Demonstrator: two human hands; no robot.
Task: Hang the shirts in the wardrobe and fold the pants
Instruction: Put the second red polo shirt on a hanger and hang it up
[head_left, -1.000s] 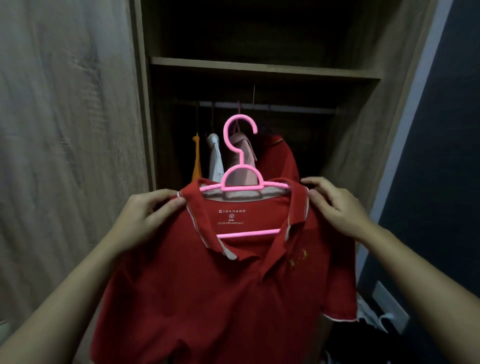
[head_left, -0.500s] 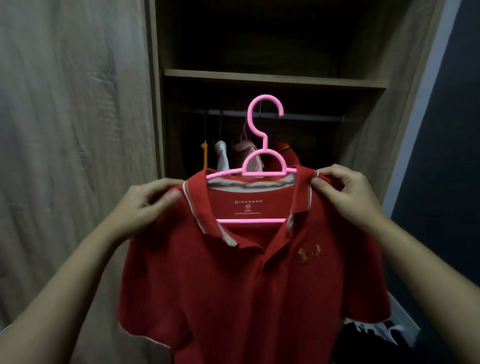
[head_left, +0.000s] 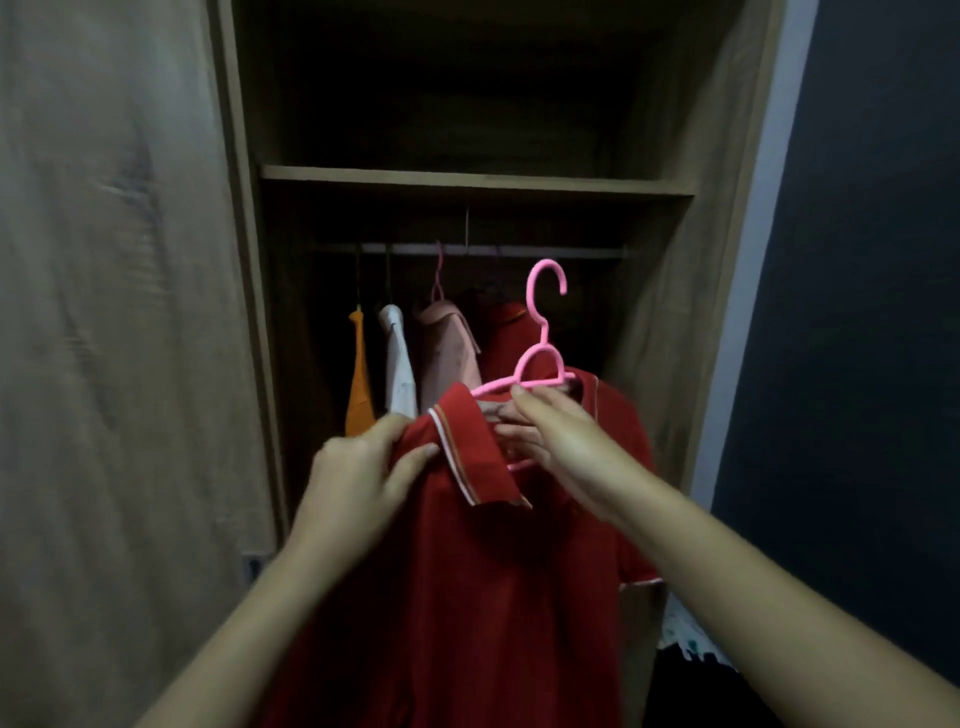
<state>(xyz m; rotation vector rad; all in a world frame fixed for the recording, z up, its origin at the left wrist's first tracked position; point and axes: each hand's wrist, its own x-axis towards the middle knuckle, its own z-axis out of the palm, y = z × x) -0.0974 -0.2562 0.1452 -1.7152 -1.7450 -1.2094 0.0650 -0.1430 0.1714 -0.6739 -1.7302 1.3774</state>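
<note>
Before the wardrobe (head_left: 467, 179), right hand (head_left: 556, 436) grips pink hanger (head_left: 543, 332), hiding shirt's (head_left: 467, 597) label.

Home, bedroom corner by the look of it. Built-in wooden wardrobe (head_left: 244, 312), wood-grain door (head_left: 104, 364) swung open at left. Inside: one shelf (head_left: 467, 179) across the top and a rail (head_left: 519, 251) beneath it. Everyday clothes on the rail: orange top (head_left: 359, 384), white shirt (head_left: 399, 369), pink shirt (head_left: 447, 358), a red one (head_left: 506, 332). Red polo shirt (head_left: 467, 597) on a pink plastic hanger (head_left: 493, 387) just before the rail. Dark painted wall (head_left: 872, 312) at right. Loose heap of clothes (head_left: 685, 639) low down beside it. Dim indoor light.
</note>
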